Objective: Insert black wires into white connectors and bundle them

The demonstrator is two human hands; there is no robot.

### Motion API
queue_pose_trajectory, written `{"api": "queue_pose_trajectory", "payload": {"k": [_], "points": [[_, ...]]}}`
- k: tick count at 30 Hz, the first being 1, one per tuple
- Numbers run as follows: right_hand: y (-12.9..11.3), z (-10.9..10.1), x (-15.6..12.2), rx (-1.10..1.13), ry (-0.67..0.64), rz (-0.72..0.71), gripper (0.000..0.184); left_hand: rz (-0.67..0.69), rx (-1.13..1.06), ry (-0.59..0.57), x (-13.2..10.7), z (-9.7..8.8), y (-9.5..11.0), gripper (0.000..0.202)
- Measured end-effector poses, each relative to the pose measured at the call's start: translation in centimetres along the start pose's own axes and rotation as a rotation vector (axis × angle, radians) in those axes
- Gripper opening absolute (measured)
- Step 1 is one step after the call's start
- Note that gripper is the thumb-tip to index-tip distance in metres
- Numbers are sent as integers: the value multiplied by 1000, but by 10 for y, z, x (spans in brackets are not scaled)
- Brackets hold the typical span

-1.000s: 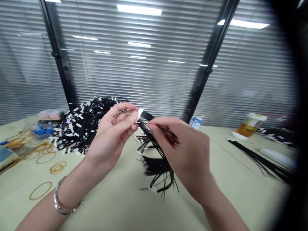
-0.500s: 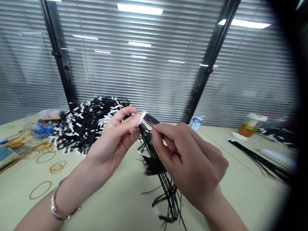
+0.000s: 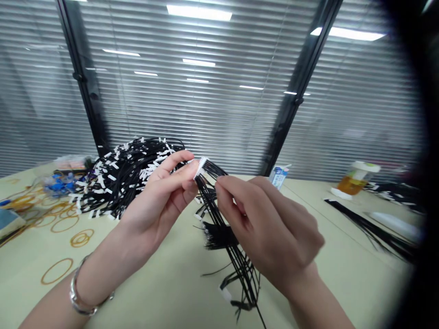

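My left hand (image 3: 161,201) pinches a small white connector (image 3: 200,167) between thumb and forefinger, held up above the table. A bundle of thin black wires (image 3: 236,260) runs from the connector down to the table. My right hand (image 3: 270,233) is closed around these wires just below the connector, thumb and fingers pressed on the strands. A silver bracelet (image 3: 80,299) sits on my left wrist. Behind my left hand lies a big heap of black wire harnesses with white connectors (image 3: 120,176).
Tan rubber bands (image 3: 56,270) and blue parts (image 3: 60,185) lie on the beige table (image 3: 164,292) at the left. A jar of amber liquid (image 3: 355,178), a small carton (image 3: 279,176) and more black wires (image 3: 373,233) are at the right. Window blinds stand behind.
My right hand shifted from pinching one strand near the connector to closing round the bundle a little lower. The wire ends dropped lower. My left hand barely moved.
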State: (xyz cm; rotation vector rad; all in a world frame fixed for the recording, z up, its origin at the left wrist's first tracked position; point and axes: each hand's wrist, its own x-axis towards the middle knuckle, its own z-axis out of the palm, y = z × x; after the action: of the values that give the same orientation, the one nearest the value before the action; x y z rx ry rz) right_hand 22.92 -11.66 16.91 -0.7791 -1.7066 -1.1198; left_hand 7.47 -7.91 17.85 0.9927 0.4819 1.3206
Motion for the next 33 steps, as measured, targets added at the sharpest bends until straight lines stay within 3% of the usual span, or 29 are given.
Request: {"api": "queue_pose_trajectory", "payload": {"k": [10, 26, 33], "points": [[1, 5, 2, 73, 21, 44, 11, 10, -31, -10, 1, -2, 0, 28], [-3, 9, 2, 1, 99, 42, 16, 21, -49, -23, -2, 3, 1, 23], [-3, 11, 1, -16, 96, 14, 7, 34, -34, -26, -1, 4, -1, 19]]}}
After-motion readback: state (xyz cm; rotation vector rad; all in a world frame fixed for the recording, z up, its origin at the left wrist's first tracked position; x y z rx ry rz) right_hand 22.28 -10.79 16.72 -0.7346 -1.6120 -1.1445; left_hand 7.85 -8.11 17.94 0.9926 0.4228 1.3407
